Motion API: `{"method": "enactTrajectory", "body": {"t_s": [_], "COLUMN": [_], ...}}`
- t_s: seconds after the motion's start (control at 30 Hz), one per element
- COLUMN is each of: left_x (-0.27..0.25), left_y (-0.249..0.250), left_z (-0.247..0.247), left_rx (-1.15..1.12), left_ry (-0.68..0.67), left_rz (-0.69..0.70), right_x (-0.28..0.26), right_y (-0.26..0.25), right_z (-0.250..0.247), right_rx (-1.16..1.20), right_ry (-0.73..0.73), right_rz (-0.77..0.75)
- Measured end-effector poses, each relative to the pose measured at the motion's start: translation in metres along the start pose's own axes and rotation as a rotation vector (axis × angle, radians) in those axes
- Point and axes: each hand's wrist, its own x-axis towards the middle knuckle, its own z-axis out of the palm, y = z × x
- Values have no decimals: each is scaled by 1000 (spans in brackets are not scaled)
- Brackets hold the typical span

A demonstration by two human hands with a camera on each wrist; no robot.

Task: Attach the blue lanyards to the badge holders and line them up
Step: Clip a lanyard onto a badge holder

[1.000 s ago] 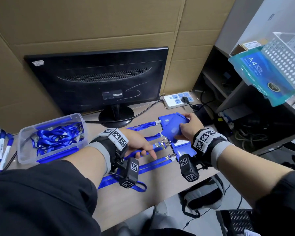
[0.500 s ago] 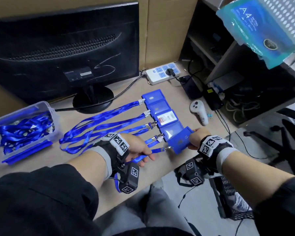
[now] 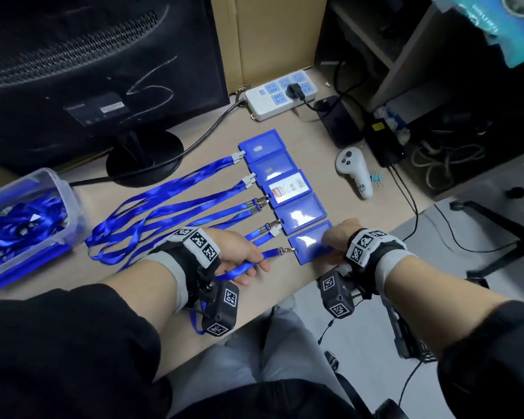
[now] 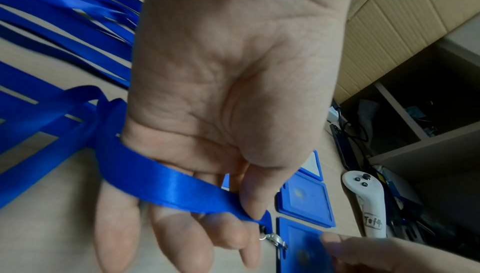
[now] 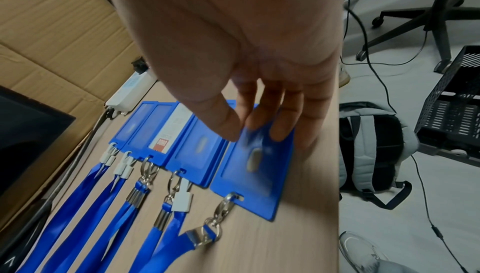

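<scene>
Several blue badge holders lie in a slanted row on the desk, each clipped to a blue lanyard that runs off to the left. The nearest holder (image 3: 310,241) (image 5: 252,166) lies flat at the row's near end. My right hand (image 3: 330,241) (image 5: 259,133) rests its straight fingertips on that holder's right end. My left hand (image 3: 254,267) (image 4: 244,222) pinches this holder's lanyard strap (image 3: 239,269) (image 4: 187,191) between thumb and fingers, just behind its metal clip (image 4: 272,238) (image 5: 226,205), which is hooked in the holder's slot.
A clear box of spare lanyards (image 3: 28,219) stands at the left, with a monitor (image 3: 103,71) behind it. A power strip (image 3: 280,93) and a white controller (image 3: 356,172) lie beyond the row. The desk edge runs just right of the nearest holder, with a backpack (image 5: 371,154) and a wire basket (image 5: 451,96) below.
My right hand has brought the tilted holder down flat at the near end of the row and eased its grip to fingertips. My left hand keeps hold of the strap.
</scene>
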Motion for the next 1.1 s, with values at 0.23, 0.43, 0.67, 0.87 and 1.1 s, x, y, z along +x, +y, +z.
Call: {"method": "enactTrajectory", "body": {"t_s": [0.23,0.43,0.67,0.87,1.1], "left_x": [4,4,5,-1,-5], "left_y": [-8,-14,-24,-47,-96], "left_z": [-4,-7,-10,-17,-36], "left_rx": [-49,-84,-91,-34,-37], "left_ry": [1,4,-52,-99,-21], "left_rz": [-33,-46,-34,55,5], "right_x": [-36,-35,-50,-66,-66], "right_y": [-28,-37,-55,-64,-69], "right_z": [24,28,29,79,95], "right_rx": [0,-68,-23,-63,-152], "right_ry": [-228,-203,-237,-559,-574], "right_rz": [-116,-90,-150,-58,-11]}}
